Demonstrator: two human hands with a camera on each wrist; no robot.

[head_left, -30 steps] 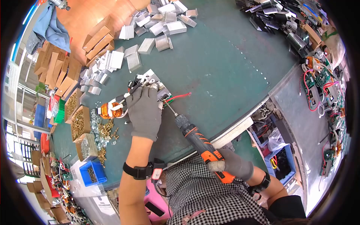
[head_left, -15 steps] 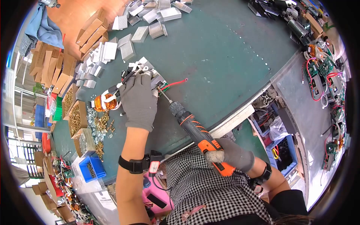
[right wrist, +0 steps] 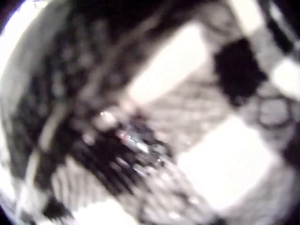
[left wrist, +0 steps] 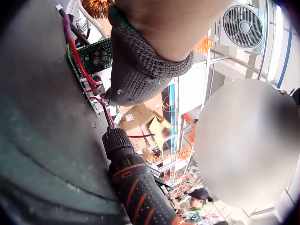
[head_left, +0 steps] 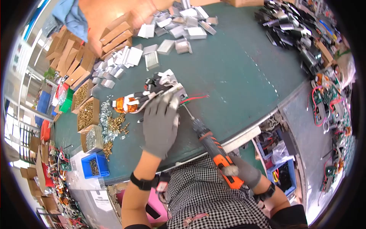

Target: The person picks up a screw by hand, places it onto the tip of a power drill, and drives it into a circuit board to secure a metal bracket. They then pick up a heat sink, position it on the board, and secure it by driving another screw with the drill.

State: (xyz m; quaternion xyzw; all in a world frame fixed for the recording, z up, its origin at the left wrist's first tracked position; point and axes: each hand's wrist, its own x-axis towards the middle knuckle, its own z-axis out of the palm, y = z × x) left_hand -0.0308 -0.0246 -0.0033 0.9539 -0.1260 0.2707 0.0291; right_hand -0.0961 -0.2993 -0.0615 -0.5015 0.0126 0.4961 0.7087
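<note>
My gloved left hand (head_left: pixel 161 124) holds a circuit board assembly (head_left: pixel 183 97), its fingers reaching over the near part, where they hide some of it. A copper-wound coil (head_left: pixel 125 104) hangs off the left end on white leads, and a red wire (head_left: pixel 198 97) sticks out to the right. My gloved right hand (head_left: pixel 244 172) grips an orange and black power screwdriver (head_left: pixel 213 149). Its long bit (left wrist: pixel 109 119) slants up to the board edge, close beside the left glove in the left wrist view. The right wrist view is blurred, with checkered cloth (right wrist: pixel 229 161) in it.
Silver heat sinks (head_left: pixel 166 47) lie across the back left. Cardboard trays of brass screws (head_left: pixel 86 116), loose hardware and a blue bin (head_left: pixel 95 166) are at the left. Black heat sinks (head_left: pixel 291 26) are piled back right. More wired boards (head_left: pixel 324 103) lie at the right.
The head view has swung, so the scene sits further right. My left hand has drawn back slightly toward my body, its fingers straighter over the board. The screwdriver bit stays at the board edge.
</note>
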